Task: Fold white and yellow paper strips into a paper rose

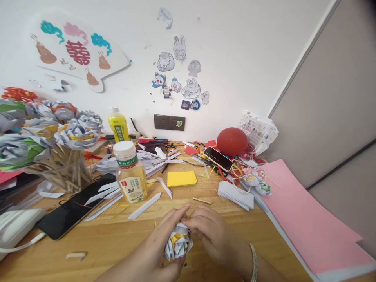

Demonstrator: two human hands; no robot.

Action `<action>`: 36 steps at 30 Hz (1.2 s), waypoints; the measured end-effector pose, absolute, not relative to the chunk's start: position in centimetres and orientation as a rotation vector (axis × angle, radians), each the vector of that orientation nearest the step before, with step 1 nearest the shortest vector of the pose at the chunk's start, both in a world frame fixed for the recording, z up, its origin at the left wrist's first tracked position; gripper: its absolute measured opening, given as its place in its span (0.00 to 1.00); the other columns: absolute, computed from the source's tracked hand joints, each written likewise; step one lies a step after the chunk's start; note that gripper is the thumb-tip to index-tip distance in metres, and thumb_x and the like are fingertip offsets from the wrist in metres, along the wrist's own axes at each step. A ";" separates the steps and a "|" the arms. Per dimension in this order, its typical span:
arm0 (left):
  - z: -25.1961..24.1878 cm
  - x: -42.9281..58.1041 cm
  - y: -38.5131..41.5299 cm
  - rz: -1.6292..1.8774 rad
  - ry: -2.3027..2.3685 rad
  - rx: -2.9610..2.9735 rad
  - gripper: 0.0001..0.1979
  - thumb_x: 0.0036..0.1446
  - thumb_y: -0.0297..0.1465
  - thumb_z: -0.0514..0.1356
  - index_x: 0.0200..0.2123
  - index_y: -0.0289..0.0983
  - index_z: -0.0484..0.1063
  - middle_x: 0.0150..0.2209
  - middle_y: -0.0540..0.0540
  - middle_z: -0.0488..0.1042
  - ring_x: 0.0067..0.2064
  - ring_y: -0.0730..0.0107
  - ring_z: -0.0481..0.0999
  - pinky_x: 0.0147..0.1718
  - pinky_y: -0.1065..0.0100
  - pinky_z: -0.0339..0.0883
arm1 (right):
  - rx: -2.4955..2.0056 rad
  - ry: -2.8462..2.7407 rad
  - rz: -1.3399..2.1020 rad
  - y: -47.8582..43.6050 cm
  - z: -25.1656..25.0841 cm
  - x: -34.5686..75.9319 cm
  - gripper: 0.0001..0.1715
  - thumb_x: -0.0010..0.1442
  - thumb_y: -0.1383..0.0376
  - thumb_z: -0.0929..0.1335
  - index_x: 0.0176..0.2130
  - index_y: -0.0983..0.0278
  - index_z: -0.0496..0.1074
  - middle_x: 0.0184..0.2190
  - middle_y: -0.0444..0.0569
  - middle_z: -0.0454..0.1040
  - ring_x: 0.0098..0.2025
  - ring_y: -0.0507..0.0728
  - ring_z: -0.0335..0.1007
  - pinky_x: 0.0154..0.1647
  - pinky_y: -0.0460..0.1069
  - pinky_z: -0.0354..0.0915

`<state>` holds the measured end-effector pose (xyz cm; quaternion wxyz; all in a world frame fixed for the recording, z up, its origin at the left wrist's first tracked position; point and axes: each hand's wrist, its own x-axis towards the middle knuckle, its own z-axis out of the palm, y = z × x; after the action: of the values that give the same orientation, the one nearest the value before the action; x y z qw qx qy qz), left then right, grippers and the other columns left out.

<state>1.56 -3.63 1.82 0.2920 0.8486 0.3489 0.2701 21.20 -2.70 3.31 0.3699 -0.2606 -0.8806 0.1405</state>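
A white and yellow folded paper flower (179, 243) is held low over the wooden table, close to me. My left hand (166, 235) wraps round its left side, with the thumb below and the fingers along the top. At its upper right edge my right hand (210, 231) is closed, thumb and fingertips pinching the folded paper. The tips of the right fingers are partly hidden. Beyond the hands lie a small wooden stick (201, 201), a stack of yellow paper (181, 179) and a stack of white paper strips (235, 195).
Bottles (131, 176) of drink stand left of centre, near loose paper strips. A tub of finished paper flowers (78, 135) and a black phone (75, 207) are at left. Another phone (218, 158), a red balloon (232, 141) and pink paper (308, 223) lie to the right.
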 end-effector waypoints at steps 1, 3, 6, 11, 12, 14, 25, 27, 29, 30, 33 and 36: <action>1.8 1.6 -3.6 0.722 0.932 2.257 0.44 0.46 0.20 0.53 0.62 0.49 0.36 0.63 0.47 0.52 0.62 0.57 0.54 0.57 0.53 0.52 | -0.682 -2.263 0.372 -2.7 3.3 21.2 0.15 0.66 0.67 0.54 0.46 0.65 0.64 0.34 0.52 0.71 0.37 0.56 0.65 0.38 0.51 0.65; 1.6 1.6 -3.7 0.731 0.939 2.246 0.43 0.46 0.20 0.54 0.62 0.49 0.37 0.63 0.47 0.53 0.62 0.57 0.54 0.57 0.54 0.53 | -0.715 -2.272 0.388 -2.7 3.3 21.2 0.16 0.66 0.67 0.53 0.45 0.65 0.65 0.33 0.52 0.71 0.36 0.56 0.65 0.37 0.51 0.65; 1.4 1.6 -3.7 0.765 0.950 2.230 0.43 0.46 0.20 0.55 0.62 0.48 0.40 0.62 0.46 0.55 0.61 0.57 0.56 0.56 0.55 0.54 | -0.756 -2.261 0.421 -2.6 3.3 21.1 0.18 0.67 0.66 0.52 0.43 0.66 0.67 0.31 0.52 0.70 0.35 0.56 0.65 0.35 0.50 0.65; 1.4 1.8 -3.5 0.907 0.991 2.238 0.42 0.48 0.21 0.55 0.62 0.50 0.39 0.62 0.47 0.56 0.60 0.58 0.58 0.55 0.58 0.57 | -0.818 -2.154 0.520 -3.1 3.6 20.9 0.18 0.67 0.64 0.54 0.51 0.63 0.62 0.36 0.51 0.70 0.38 0.55 0.65 0.40 0.50 0.65; 1.5 1.9 -3.5 0.943 1.011 2.244 0.42 0.48 0.21 0.55 0.62 0.50 0.39 0.62 0.47 0.56 0.61 0.59 0.58 0.54 0.58 0.58 | -0.829 -2.117 0.523 -3.2 3.7 20.9 0.19 0.67 0.64 0.55 0.55 0.62 0.59 0.36 0.50 0.70 0.38 0.55 0.65 0.40 0.49 0.64; 1.8 2.1 -3.4 1.003 1.032 2.246 0.42 0.49 0.22 0.57 0.62 0.51 0.39 0.60 0.46 0.60 0.59 0.60 0.61 0.53 0.60 0.60 | -0.847 -2.017 0.498 -3.4 3.8 21.0 0.20 0.66 0.64 0.56 0.57 0.61 0.56 0.35 0.48 0.69 0.37 0.54 0.65 0.39 0.48 0.64; 0.9 2.1 -2.9 1.213 1.030 2.150 0.32 0.46 0.24 0.60 0.54 0.47 0.58 0.51 0.46 0.68 0.53 0.60 0.68 0.51 0.64 0.65 | -0.777 -1.968 0.299 -2.9 2.5 21.0 0.12 0.62 0.71 0.61 0.46 0.62 0.66 0.34 0.48 0.71 0.37 0.54 0.66 0.38 0.48 0.64; 0.9 2.2 -2.9 1.208 1.044 2.165 0.34 0.46 0.24 0.60 0.56 0.47 0.55 0.52 0.45 0.68 0.53 0.61 0.68 0.51 0.63 0.65 | -0.789 -1.948 0.305 -3.0 2.3 20.9 0.12 0.62 0.71 0.61 0.45 0.62 0.66 0.34 0.48 0.71 0.37 0.54 0.66 0.38 0.48 0.64; 1.3 2.3 -3.0 1.198 1.033 2.205 0.37 0.46 0.23 0.60 0.58 0.48 0.52 0.53 0.45 0.67 0.53 0.61 0.69 0.50 0.64 0.66 | -0.814 -1.915 0.335 -3.0 2.3 20.7 0.10 0.62 0.70 0.62 0.44 0.61 0.66 0.34 0.48 0.71 0.37 0.54 0.66 0.38 0.48 0.64; 1.5 2.4 -3.0 1.192 1.018 2.233 0.38 0.46 0.23 0.60 0.59 0.48 0.51 0.53 0.45 0.67 0.53 0.61 0.69 0.50 0.64 0.66 | -0.822 -1.903 0.358 -3.1 2.3 20.6 0.10 0.62 0.69 0.62 0.44 0.61 0.66 0.34 0.48 0.71 0.37 0.54 0.66 0.38 0.49 0.64; 1.9 2.5 -3.1 1.163 0.976 2.313 0.40 0.47 0.21 0.59 0.61 0.48 0.47 0.53 0.44 0.67 0.53 0.61 0.69 0.49 0.64 0.66 | -0.832 -1.872 0.438 -3.2 2.3 20.4 0.08 0.62 0.67 0.62 0.42 0.61 0.67 0.33 0.48 0.70 0.36 0.54 0.67 0.37 0.49 0.64; 1.6 2.4 -3.1 1.119 0.963 2.355 0.40 0.48 0.21 0.57 0.62 0.47 0.44 0.53 0.43 0.66 0.54 0.60 0.67 0.50 0.63 0.65 | -0.836 -1.823 0.520 -3.1 2.2 20.3 0.07 0.62 0.62 0.63 0.38 0.62 0.68 0.31 0.47 0.70 0.34 0.53 0.67 0.34 0.47 0.64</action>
<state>2.40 -3.10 1.63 0.1802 0.8334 0.3410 0.3959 20.34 -3.06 2.23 0.5098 -0.3473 -0.7569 0.2157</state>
